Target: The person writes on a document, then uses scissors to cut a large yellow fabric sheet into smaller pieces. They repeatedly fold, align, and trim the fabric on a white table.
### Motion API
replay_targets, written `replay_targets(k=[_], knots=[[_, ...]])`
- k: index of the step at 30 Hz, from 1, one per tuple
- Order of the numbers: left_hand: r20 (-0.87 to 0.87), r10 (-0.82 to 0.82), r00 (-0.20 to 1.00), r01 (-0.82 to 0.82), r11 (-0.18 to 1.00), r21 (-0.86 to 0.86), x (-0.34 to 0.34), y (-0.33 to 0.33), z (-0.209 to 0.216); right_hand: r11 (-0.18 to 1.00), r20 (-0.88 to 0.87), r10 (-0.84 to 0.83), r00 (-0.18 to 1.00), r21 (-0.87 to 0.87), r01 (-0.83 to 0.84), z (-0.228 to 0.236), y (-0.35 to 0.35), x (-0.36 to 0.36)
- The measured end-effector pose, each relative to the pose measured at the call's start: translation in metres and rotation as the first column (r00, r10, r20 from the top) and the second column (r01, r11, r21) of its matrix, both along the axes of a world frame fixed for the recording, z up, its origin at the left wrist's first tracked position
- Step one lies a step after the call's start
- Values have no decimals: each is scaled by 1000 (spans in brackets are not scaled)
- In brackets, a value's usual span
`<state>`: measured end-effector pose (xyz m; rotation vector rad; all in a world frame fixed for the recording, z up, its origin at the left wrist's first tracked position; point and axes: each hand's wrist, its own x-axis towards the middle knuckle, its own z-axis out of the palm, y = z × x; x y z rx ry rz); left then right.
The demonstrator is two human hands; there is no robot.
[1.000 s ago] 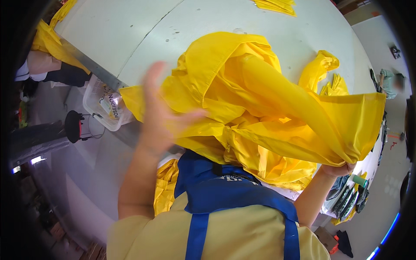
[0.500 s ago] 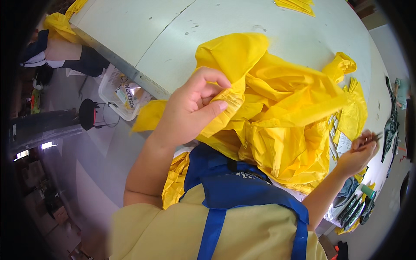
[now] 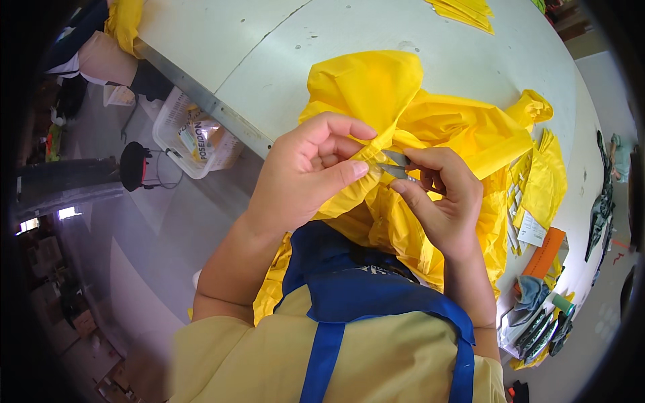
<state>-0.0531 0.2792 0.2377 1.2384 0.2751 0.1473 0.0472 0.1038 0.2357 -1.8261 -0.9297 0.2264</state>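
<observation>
A crumpled yellow garment (image 3: 463, 127) of thin, shiny fabric lies over the near edge of the table and hangs down in front of me. My left hand (image 3: 302, 168) pinches a gathered edge of it between thumb and fingers, holding it above the table. In my right hand (image 3: 443, 191) is a small pair of thread snips (image 3: 395, 164), gripped between thumb and fingers. Their two metal blades are spread and point left, right at the gathered edge by my left fingertips. Whether the blades touch a thread cannot be made out.
The pale table (image 3: 269, 74) carries folded yellow pieces (image 3: 463, 12) at its far side. To the right lie a yellow bundle (image 3: 543, 178), an orange box (image 3: 545, 252) and a green thread spool (image 3: 563, 304). A white basket (image 3: 176, 127) stands left, below the table; another person's arm (image 3: 111, 57) is beyond.
My right hand has come in from the far right, bringing the snips to the edge pinched in my left hand. The orange box it passed over now shows. My left hand keeps its hold.
</observation>
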Motion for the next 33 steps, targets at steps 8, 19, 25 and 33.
replay_targets(k=[8, 19, 25, 33], knots=[[167, 5, 986, 17, 992, -128, 0, -2, -11, 997, 60, -18, 998, 75, 13, -6, 0, -3], [27, 11, 1000, -9, 997, -72, 1, -8, 2, 1000, 100, -9, 995, 15, 7, 3, -3, 1], [16, 5, 1000, -4, 997, -82, 0, -8, 2, 999, 174, 14, 985, 49, -23, 6, 0, 3], [-13, 84, 996, -82, 992, 96, -9, 9, -10, 911, -415, -43, 909, 357, 206, -10, -10, 23]])
